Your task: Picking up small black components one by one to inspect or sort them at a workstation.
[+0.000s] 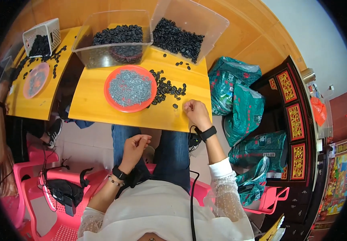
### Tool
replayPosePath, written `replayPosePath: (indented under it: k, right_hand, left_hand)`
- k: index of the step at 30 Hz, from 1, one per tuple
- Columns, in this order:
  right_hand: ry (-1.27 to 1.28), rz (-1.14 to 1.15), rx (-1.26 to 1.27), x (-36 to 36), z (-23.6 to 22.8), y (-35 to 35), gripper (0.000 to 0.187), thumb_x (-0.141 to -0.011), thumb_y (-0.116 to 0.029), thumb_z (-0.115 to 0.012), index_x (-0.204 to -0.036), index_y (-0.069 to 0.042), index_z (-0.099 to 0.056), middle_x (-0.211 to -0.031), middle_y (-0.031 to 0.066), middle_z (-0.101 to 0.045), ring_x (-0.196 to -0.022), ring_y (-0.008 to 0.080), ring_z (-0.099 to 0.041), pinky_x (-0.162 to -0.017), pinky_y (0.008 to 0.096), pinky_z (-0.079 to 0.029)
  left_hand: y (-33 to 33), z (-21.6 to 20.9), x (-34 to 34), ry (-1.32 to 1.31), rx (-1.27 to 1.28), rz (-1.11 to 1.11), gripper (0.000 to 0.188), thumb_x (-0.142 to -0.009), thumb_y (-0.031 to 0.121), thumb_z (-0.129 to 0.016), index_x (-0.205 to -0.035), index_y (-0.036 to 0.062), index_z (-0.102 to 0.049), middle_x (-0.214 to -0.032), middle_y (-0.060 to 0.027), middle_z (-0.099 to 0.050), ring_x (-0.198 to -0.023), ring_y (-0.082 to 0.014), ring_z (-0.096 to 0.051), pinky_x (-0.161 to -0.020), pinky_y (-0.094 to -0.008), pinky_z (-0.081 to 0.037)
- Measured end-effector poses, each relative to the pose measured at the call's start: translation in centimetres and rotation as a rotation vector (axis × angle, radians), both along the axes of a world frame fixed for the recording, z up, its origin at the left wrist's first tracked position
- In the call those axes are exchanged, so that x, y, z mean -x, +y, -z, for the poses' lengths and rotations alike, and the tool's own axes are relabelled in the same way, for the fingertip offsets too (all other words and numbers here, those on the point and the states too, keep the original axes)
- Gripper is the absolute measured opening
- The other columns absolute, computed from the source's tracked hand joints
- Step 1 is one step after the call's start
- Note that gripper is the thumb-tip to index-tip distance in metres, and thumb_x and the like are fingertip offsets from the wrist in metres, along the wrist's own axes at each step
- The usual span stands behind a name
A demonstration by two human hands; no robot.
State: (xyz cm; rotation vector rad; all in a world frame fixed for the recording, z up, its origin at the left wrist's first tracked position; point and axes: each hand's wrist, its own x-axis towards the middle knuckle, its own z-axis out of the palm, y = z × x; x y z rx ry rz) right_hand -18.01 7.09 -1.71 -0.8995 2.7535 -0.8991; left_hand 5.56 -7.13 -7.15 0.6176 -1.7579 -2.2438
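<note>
We look down fr. head ht. thru a fisheye cam, facing yellow table (87, 90), w/ L hand (133, 152) & R hand (198, 114) fairly nr.

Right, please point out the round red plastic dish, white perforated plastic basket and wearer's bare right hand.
Round red plastic dish (129, 109): head view, near rim.
White perforated plastic basket (55, 35): head view, right side wall.
Wearer's right hand (198, 114): head view, back of hand.

Beyond the grip, orange wood panelling (258, 38); rightward, a black cabinet (293, 124) with gilded panels; below, pale floor tiles (86, 139); leftward, a pink plastic armchair (63, 229).
</note>
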Motion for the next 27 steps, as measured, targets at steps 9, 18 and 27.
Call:
replayPosePath:
  k: [9, 18, 27]
  right_hand:
    - [-0.085, 0.018, -0.041, 0.6, 0.8, -2.0, 0.010, -0.075, -0.011, -0.059, -0.075, -0.003, -0.065, -0.077, 0.0168, -0.065, -0.078, 0.0338, -0.063, -0.071, 0.0402, -0.049]
    - [0.044, 0.049, -0.149, 0.1, 1.1, -3.3, 0.014, -0.072, -0.018, -0.067, -0.076, -0.005, -0.063, -0.069, 0.0104, -0.064, -0.069, 0.0270, -0.063, -0.064, 0.0352, -0.049]
    - [0.039, 0.056, -0.164, 0.3, 1.3, -4.2, 0.015, -0.071, -0.018, -0.066, -0.080, -0.005, -0.065, -0.071, 0.0100, -0.065, -0.072, 0.0266, -0.064, -0.065, 0.0341, -0.049]
  left_hand:
    - [0.0, 0.3, -0.1, -0.047, 0.052, 0.016, 0.023, -0.092, 0.018, -0.055, -0.098, -0.0010, -0.066, -0.082, -0.0015, -0.064, -0.071, -0.0055, -0.054, -0.064, -0.0194, -0.044]
    - [0.1, 0.8, -0.2, -0.058, 0.031, 0.035, 0.022, -0.092, 0.018, -0.055, -0.099, -0.0008, -0.065, -0.081, -0.0013, -0.063, -0.070, -0.0057, -0.054, -0.063, -0.0192, -0.044]
    - [-0.1, 1.6, -0.3, -0.055, 0.017, 0.047, 0.023, -0.092, 0.018, -0.055, -0.099, -0.0009, -0.065, -0.081, -0.0010, -0.063, -0.070, -0.0053, -0.053, -0.063, -0.0191, -0.043]
